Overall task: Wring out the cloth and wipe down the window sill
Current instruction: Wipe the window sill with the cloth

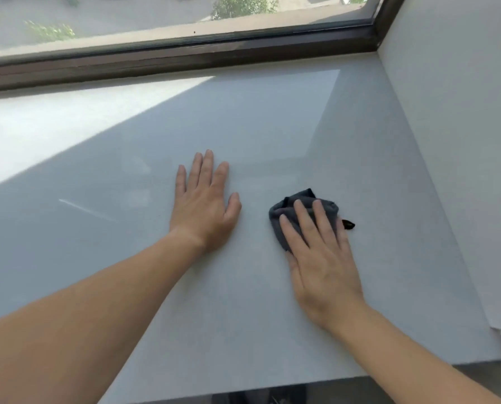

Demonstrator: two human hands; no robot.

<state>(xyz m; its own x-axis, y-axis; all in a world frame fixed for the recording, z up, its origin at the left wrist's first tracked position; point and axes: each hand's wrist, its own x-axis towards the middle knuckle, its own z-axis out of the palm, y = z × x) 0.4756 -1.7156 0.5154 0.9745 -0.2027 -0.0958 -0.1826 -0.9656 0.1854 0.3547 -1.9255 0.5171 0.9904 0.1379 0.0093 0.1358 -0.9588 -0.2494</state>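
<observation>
the right hand [322, 258] lies flat, palm down, on a bunched dark grey cloth [298, 211], fingers spread and straight, pressing it to the window sill [272, 126] rather than curling around it; the cloth pokes out past the fingertips toward 12 o'clock and a small dark tab [348, 224] sticks out at its 3 o'clock side, too small to tell whether anything is printed on it. the cloth sits on the pale grey sill toward the right of the view, well short of the side wall [461, 141] at 3 o'clock. the left hand [204, 205] rests just at 9 o'clock of the cloth, apart from it, open and flat on the bare sill with nothing held, fingers pointing to 12 o'clock. a bright patch of sunlight [54, 132] falls across the sill at 10 o'clock. the dark brown window frame [185, 56] runs along 12 o'clock, with greenery blurred behind the glass. no writing or brand mark can be read anywhere.
</observation>
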